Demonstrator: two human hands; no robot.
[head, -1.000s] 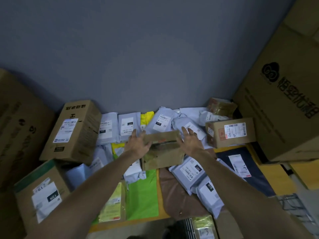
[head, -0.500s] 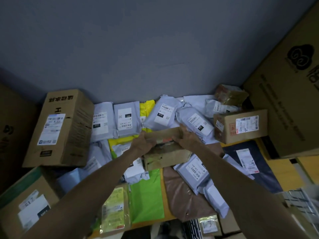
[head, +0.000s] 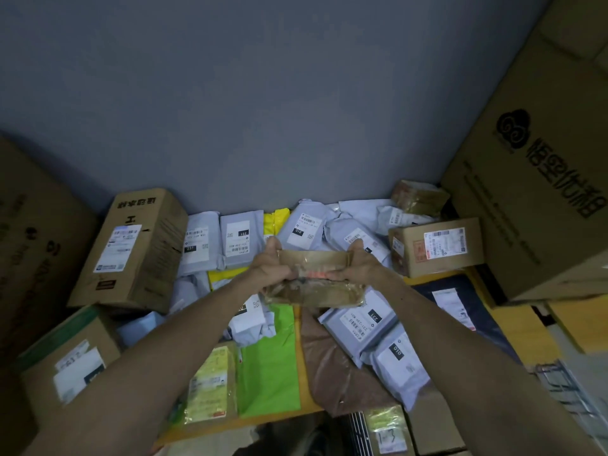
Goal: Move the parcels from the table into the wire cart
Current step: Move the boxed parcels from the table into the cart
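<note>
My left hand (head: 274, 269) and right hand (head: 360, 264) each grip an end of a taped brown parcel (head: 314, 284), held over the table (head: 523, 334) pile. Pickup made; next I swing it right, toward what looks like the wire cart (head: 569, 390).

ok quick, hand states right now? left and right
left hand: grips the left end of the brown taped parcel.
right hand: grips the right end of the same parcel.
</note>
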